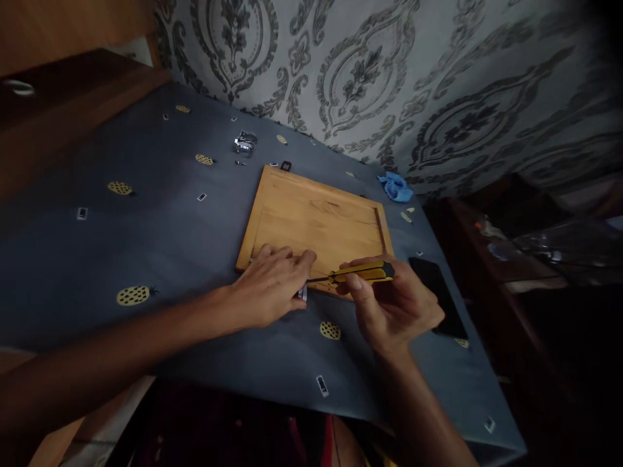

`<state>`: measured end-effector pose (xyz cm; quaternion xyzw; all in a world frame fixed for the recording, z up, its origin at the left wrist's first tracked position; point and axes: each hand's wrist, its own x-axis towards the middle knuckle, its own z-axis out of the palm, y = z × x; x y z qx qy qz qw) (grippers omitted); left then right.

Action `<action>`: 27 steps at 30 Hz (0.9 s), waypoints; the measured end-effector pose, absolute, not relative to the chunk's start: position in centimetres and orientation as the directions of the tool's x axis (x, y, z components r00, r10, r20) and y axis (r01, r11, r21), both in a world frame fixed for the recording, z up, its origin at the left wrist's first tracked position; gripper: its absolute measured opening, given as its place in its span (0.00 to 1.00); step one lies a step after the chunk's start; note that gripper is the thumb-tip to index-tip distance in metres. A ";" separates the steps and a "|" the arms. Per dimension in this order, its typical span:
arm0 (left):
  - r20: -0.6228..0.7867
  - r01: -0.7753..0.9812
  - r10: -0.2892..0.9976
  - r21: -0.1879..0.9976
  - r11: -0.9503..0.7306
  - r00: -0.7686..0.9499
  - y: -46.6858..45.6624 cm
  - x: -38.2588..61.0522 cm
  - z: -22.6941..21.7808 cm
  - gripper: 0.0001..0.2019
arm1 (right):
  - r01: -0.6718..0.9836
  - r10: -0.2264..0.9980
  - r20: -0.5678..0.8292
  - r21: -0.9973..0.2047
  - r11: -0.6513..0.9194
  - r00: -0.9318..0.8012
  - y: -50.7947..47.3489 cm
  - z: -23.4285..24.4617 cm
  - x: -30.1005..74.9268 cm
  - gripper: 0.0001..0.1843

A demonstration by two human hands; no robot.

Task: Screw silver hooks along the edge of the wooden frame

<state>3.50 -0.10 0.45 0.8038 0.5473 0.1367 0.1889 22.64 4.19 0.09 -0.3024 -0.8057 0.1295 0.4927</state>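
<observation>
A wooden panel (316, 217) lies flat on a grey-blue cloth with pineapple prints (160, 233). My right hand (394, 308) is closed around a yellow and black screwdriver (363, 272), whose thin shaft points left along the panel's near edge. My left hand (272, 285) rests at that near edge with fingers curled over a small metal piece (303, 293) where the screwdriver tip meets it. The piece is mostly hidden under my fingers.
A shiny metal fitting (244, 143) lies on the cloth beyond the panel. A crumpled blue cloth (396, 188) sits near the patterned wall. A black phone (438, 295) lies to the right of my right hand. Dark wooden furniture stands on both sides.
</observation>
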 end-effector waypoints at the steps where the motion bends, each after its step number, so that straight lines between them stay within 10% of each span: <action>1: 0.013 0.827 0.930 0.454 -0.332 0.366 -0.1 3.5 0.5 0.25 | 0.376 0.606 0.730 -0.490 0.787 -0.316 4.2 0.0 22.6 0.04; 11: -0.005 0.812 0.923 0.476 -0.337 0.386 -0.1 3.4 0.8 0.23 | 0.320 0.408 0.913 -0.385 0.866 -0.007 5.0 2.3 21.2 0.16; 17: -0.016 0.822 0.922 0.461 -0.335 0.386 -0.1 3.5 0.7 0.24 | 0.384 0.642 0.755 -0.559 0.735 -0.131 4.0 1.3 21.4 0.12; 27: -0.028 0.835 0.924 0.438 -0.332 0.382 0.0 3.6 0.6 0.24 | 0.347 0.669 0.725 -0.592 0.727 -0.164 4.2 0.7 21.7 0.09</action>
